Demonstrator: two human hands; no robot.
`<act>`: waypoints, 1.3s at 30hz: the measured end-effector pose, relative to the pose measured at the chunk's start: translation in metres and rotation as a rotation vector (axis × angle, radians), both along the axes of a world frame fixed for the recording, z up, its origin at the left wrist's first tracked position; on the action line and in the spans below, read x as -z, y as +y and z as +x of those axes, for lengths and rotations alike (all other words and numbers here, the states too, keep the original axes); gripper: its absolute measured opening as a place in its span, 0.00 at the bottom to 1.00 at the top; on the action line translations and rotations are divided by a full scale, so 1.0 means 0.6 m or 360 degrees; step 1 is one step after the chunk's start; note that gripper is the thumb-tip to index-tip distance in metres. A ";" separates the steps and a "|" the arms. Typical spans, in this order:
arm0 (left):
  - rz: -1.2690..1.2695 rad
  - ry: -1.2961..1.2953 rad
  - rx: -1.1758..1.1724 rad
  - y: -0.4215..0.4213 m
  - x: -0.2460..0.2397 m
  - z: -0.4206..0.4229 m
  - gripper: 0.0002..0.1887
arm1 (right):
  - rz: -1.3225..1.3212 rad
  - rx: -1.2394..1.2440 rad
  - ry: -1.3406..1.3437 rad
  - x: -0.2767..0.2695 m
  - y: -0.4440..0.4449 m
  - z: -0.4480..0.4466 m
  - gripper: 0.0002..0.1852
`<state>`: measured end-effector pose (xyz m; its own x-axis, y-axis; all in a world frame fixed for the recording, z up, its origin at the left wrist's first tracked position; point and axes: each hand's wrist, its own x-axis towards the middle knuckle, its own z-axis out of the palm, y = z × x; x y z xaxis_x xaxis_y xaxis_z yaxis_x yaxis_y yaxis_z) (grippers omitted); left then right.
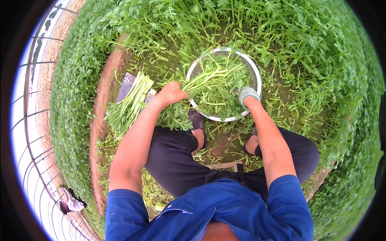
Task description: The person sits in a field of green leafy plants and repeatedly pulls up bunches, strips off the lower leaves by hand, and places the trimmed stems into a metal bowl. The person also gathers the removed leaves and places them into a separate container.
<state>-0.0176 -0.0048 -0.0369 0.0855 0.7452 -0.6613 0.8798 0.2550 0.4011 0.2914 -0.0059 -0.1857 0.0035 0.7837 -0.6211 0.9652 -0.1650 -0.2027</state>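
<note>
My bare left hand (173,93) is closed around a bunch of leafy greens (205,80), its pale cut stems reaching over a round tub and its leaves hanging down near my left knee. The round tub with a white rim (258,79) stands before my feet, with loose leaves and stems in it. At its right side my right hand (248,95), in a light grey-green glove, reaches inside the rim; its fingers are mostly hidden, so what it holds cannot be told. Left of my left hand, a pile of cut greens (137,90) lies across a dark flat board (126,86).
Dense leafy plants (319,39) stand ahead and on both sides. Cut stubble and scattered leaves cover the soil around the tub. A bare soil strip (101,105) runs along the left. Another person (72,202) is far off at lower left, near the greenhouse frame (27,120).
</note>
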 end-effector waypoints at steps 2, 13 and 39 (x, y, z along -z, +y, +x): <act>-0.0038 -0.0094 -0.0137 0.004 0.004 -0.002 0.28 | -0.0066 0.0090 0.0091 -0.020 0.002 0.010 0.26; -0.0148 -0.0337 -0.0514 0.007 0.005 -0.009 0.28 | -0.0112 0.0331 -0.0055 -0.107 -0.061 0.027 0.27; 0.0004 0.0168 0.0370 -0.028 -0.055 -0.006 0.19 | 0.0257 0.0091 -0.0087 -0.087 0.032 0.038 0.34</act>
